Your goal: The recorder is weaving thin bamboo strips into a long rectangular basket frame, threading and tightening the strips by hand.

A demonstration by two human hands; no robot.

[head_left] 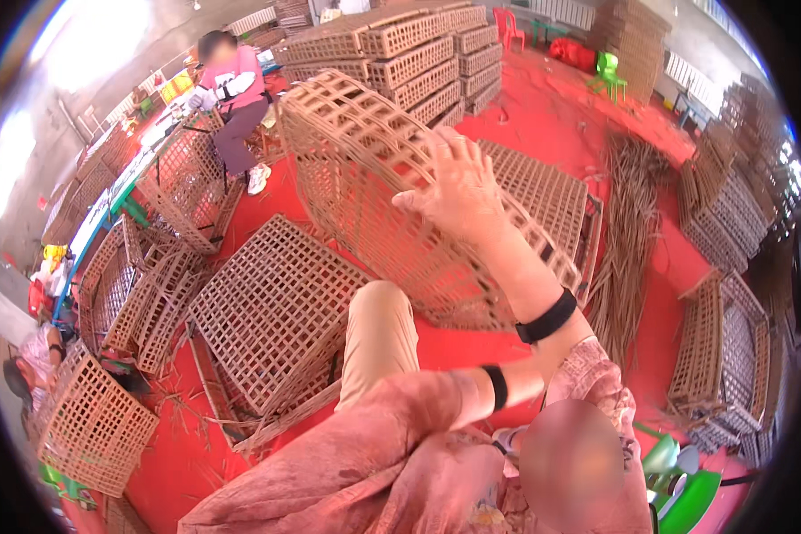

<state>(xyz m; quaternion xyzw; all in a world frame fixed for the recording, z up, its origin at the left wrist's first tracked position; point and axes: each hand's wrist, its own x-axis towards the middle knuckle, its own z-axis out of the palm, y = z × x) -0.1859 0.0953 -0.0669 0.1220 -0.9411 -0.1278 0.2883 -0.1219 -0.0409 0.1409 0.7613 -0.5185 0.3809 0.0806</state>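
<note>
Centre, on red floor point(507, 347): woven basket point(365, 169), tilted, open lattice facing the viewer.
Right hand point(461, 191): fingers spread, palm flat on basket rim, black wristband point(547, 317).
Left hand: hidden near lower edge behind blur, cannot tell its state.
Near left: flat lattice panel point(271, 311).
Far: basket stacks point(418, 53).
Far left: seated person point(231, 98).
Right: reed bundle point(627, 231).

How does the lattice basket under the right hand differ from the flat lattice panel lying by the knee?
The lattice basket is tipped up on edge, curved and deep; the flat lattice panel lies on the red floor. The basket has the right hand resting on its rim, while nothing touches the panel. The basket's rim is rounded; the panel is square-cornered. Both are tan woven grid work.
</note>
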